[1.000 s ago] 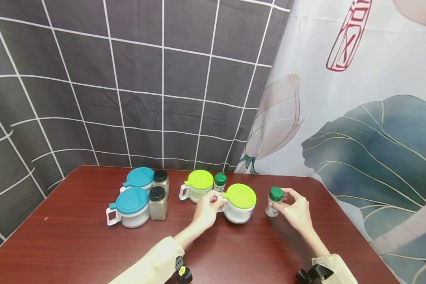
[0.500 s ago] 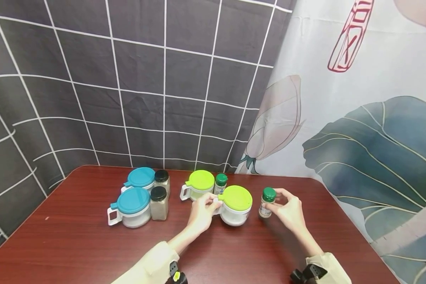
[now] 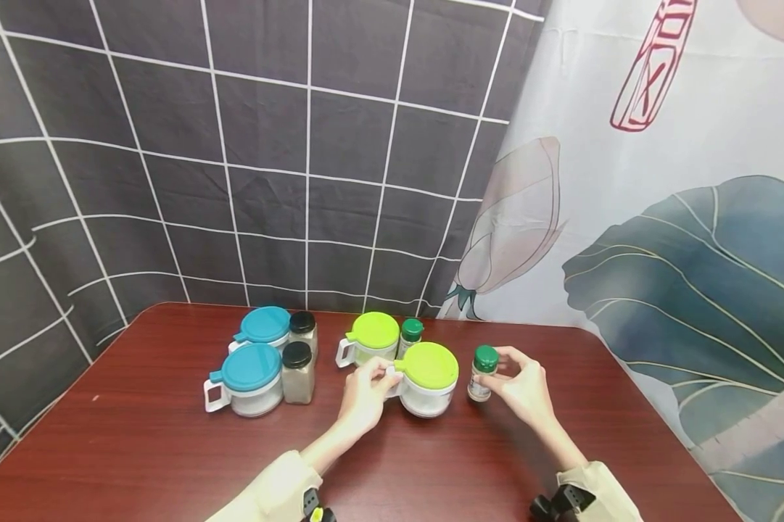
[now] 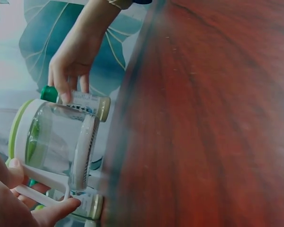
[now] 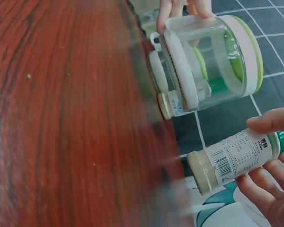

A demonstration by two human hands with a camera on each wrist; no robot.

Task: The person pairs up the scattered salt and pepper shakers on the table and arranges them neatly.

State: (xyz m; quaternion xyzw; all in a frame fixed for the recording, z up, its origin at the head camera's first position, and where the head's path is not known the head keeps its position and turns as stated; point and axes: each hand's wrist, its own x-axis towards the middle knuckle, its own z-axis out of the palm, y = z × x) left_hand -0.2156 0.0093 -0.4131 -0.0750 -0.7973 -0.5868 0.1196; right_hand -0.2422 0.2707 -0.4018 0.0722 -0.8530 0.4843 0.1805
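My left hand [image 3: 363,400] grips the white handle of a glass seasoning jar [image 3: 427,401] with a lime-green lid. In the left wrist view, thumb and fingers close round that handle [image 4: 45,182], and the jar's base shows close over the red-brown table. To its right, my right hand [image 3: 526,388] pinches a small spice bottle [image 3: 480,383] with a green cap, thumb on one side and fingers on the other. The right wrist view shows the bottle's white barcode label [image 5: 239,156], its base close above the tabletop. Both things are upright, with a narrow gap between them.
Behind the held jar stand another lime-lidded jar [image 3: 374,331] and a second green-capped bottle [image 3: 411,332]. Two blue-lidded jars [image 3: 251,368] and two black-capped shakers [image 3: 297,373] stand on the left. The table [image 3: 170,449] ends at a grey grid-patterned curtain [image 3: 261,196].
My right hand has brought the green-capped bottle leftward, nearer the held jar. My left hand and that jar have shifted slightly left and toward me. The standing jars and shakers stay in place.
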